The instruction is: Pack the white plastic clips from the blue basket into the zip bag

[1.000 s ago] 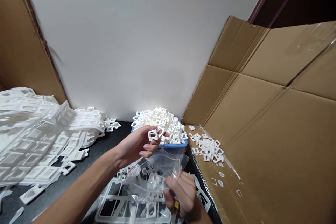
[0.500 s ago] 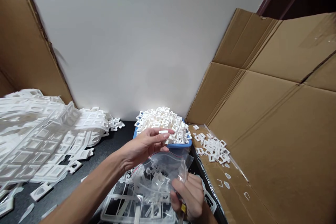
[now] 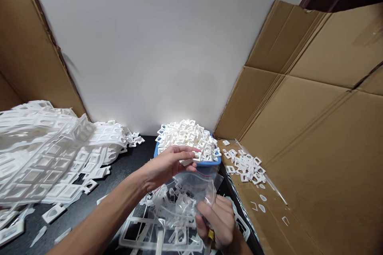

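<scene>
My left hand [image 3: 169, 165] reaches forward over the mouth of a clear zip bag [image 3: 187, 197] and pinches a small white plastic piece [image 3: 191, 159] at its fingertips. Just beyond it stands a blue tray [image 3: 191, 163] heaped with small white plastic frames [image 3: 187, 135]. My right hand [image 3: 217, 221] grips the lower right edge of the bag, holding it open; something yellow shows between its fingers. Several white pieces lie inside the bag.
A big pile of white moulded sheets [image 3: 44, 155] covers the left of the black table [image 3: 119, 167]. A cardboard flap [image 3: 299, 159] on the right carries scattered white frames [image 3: 245, 165]. White empty frames [image 3: 149, 235] lie under the bag. A white wall is behind.
My left hand has turned over and lowered from holding a white frame up to sitting just over the bag's mouth, with the piece still at its fingertips. My right hand stays on the bag.
</scene>
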Motion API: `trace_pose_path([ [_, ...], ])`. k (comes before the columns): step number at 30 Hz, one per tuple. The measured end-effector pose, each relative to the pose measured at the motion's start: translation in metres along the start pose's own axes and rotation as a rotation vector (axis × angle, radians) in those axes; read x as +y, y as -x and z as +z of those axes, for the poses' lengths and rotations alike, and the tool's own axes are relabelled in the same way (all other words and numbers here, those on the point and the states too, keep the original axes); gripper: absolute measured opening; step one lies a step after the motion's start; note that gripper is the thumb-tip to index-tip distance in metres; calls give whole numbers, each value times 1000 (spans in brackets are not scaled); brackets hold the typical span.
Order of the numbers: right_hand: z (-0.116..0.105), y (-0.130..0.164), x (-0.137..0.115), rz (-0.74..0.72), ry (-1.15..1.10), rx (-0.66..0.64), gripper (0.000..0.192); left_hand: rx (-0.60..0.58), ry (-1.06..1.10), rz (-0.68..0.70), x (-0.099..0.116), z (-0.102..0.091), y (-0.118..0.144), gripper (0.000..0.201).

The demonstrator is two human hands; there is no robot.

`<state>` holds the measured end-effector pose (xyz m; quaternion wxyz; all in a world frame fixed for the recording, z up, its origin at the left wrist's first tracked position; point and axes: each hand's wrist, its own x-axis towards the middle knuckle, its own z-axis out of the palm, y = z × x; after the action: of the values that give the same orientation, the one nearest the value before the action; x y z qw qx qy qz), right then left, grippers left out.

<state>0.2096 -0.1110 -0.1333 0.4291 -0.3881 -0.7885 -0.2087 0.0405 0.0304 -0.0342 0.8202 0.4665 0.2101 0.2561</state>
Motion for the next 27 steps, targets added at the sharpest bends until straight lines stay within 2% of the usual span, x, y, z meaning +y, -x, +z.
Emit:
trace_pose_path([
  [5,0,1,0,4,-8,-11,15,-22,-55,8,0,-2,-1,29],
  [8,0,2,0,9,-16,-23,14,-33,-148,-26,-2,-8,-2,33],
  [12,-1,0,0,4,-11,-14,15,-18,-350,-54,-5,-16,-4,33],
  [17,-5,-4,0,-29,-13,-12,20,-39,-645,-52,-12,-16,-4,21],
  [19,-6,-5,-1,-64,-22,-27,24,-98,-748,-50,-14,-16,-2,17],
  [22,-4,-8,-4,-78,-51,-45,37,-312,-859,-96,-14,-17,2,14],
  [24,-3,-9,-5,-76,-71,-57,44,-422,-904,-95,-12,-17,5,18],
  [27,-4,-5,-3,-29,-144,4,45,-447,-930,-25,-10,-16,5,29],
])
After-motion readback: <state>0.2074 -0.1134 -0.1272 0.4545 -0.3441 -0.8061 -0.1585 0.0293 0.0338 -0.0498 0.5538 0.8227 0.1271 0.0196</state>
